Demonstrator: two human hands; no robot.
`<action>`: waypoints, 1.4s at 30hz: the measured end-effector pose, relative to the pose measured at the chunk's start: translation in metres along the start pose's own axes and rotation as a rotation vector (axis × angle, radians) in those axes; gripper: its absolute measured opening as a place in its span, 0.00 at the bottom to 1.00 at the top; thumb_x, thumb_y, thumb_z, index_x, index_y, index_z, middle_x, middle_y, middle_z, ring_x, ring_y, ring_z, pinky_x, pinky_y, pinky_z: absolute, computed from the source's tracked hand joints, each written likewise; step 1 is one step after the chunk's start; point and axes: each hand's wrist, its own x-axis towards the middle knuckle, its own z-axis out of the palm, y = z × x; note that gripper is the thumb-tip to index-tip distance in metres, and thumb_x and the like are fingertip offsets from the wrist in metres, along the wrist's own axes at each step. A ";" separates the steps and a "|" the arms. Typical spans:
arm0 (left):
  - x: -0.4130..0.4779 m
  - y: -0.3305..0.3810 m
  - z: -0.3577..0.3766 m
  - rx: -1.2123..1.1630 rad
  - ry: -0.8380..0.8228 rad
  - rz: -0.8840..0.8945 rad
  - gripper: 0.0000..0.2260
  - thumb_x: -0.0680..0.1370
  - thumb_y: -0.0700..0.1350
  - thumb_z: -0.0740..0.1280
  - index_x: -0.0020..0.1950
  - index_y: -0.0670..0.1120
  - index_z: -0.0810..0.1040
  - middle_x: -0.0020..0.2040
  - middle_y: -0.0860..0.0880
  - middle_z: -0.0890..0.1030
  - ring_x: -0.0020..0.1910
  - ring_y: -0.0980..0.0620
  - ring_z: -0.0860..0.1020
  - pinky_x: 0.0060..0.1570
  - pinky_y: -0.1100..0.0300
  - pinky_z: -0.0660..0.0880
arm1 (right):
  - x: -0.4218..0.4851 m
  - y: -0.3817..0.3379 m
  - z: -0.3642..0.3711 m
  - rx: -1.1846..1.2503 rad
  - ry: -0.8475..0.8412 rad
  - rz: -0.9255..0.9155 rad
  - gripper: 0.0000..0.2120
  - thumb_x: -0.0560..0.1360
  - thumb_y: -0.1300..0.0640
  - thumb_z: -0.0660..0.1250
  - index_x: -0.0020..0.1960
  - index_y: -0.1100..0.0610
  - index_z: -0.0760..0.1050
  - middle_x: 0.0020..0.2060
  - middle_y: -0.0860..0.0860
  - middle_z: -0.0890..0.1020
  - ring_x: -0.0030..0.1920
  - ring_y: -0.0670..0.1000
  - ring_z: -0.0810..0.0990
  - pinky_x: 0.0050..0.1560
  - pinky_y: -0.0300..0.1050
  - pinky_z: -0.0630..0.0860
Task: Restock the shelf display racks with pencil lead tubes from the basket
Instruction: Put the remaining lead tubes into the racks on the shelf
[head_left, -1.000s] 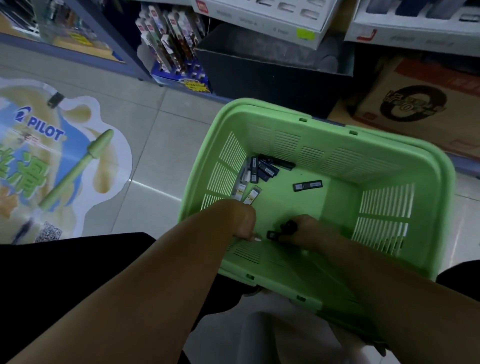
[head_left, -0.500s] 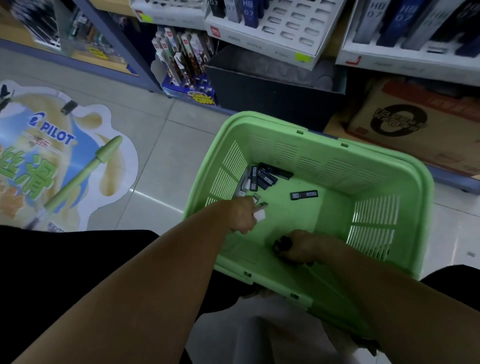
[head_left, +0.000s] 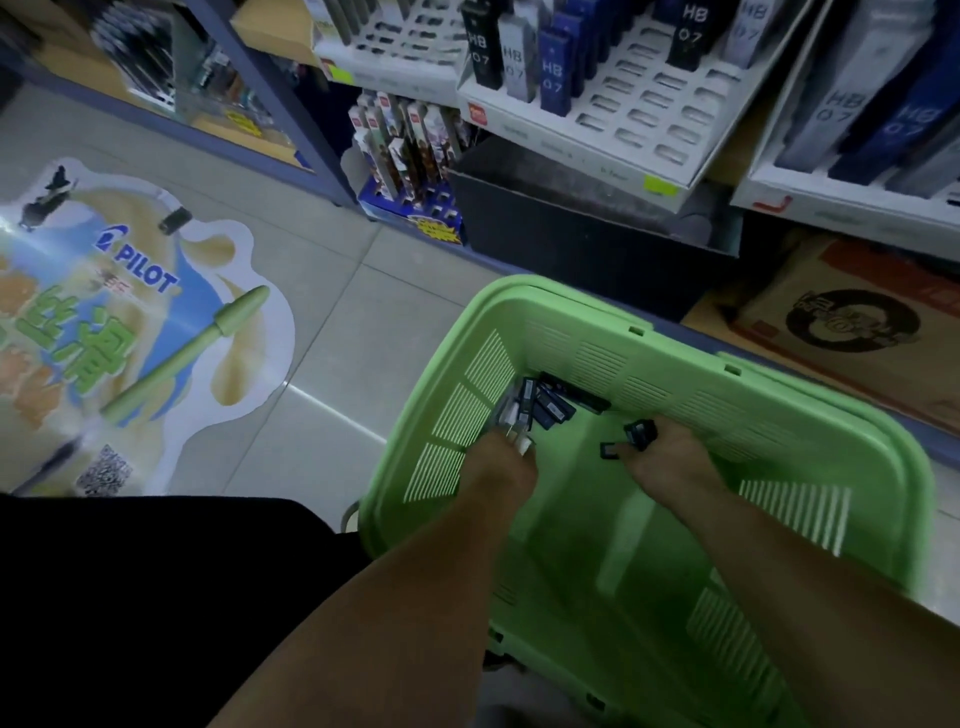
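A light green plastic basket (head_left: 810, 431) sits low in front of me. Both my hands are inside it. My left hand (head_left: 501, 465) grips pale lead tubes (head_left: 519, 441) at the basket's left wall. My right hand (head_left: 667, 462) holds black lead tubes (head_left: 641, 434) near the middle of the floor. Several more dark tubes (head_left: 548, 405) lie in the far left corner. Above, a white display rack (head_left: 639, 119) has many bare slots and three upright HB 07 tubes (head_left: 511, 62).
A second rack (head_left: 831, 202) of blue and grey tubes stands at the upper right. Below the shelf are a black bin (head_left: 587, 223), a cardboard box (head_left: 852, 322) and a pen display (head_left: 410, 150). A Pilot floor sticker (head_left: 119, 322) covers the tiles at left.
The view has tilted up, bringing the racks into sight. My right hand moved forward across the basket floor to where a lone black tube lay. My left hand reached toward the corner pile.
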 end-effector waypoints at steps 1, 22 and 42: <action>0.002 -0.001 -0.001 -0.009 0.040 -0.008 0.18 0.83 0.49 0.68 0.69 0.42 0.73 0.62 0.43 0.82 0.57 0.44 0.82 0.49 0.58 0.74 | 0.005 0.000 0.005 -0.089 0.012 -0.025 0.14 0.79 0.50 0.71 0.63 0.52 0.75 0.51 0.53 0.82 0.50 0.55 0.79 0.50 0.50 0.78; 0.025 -0.009 0.012 0.425 0.135 0.117 0.16 0.82 0.46 0.69 0.68 0.44 0.74 0.58 0.44 0.84 0.54 0.44 0.84 0.48 0.52 0.82 | 0.011 -0.007 0.012 0.598 -0.240 0.209 0.18 0.74 0.44 0.76 0.50 0.59 0.83 0.43 0.60 0.87 0.38 0.56 0.78 0.39 0.49 0.74; 0.014 0.009 -0.006 -0.161 -0.306 0.021 0.15 0.76 0.51 0.70 0.59 0.44 0.77 0.46 0.46 0.82 0.39 0.50 0.79 0.36 0.61 0.73 | -0.012 -0.026 -0.020 0.596 -0.287 0.214 0.08 0.75 0.58 0.74 0.45 0.57 0.76 0.32 0.54 0.76 0.28 0.51 0.73 0.25 0.42 0.65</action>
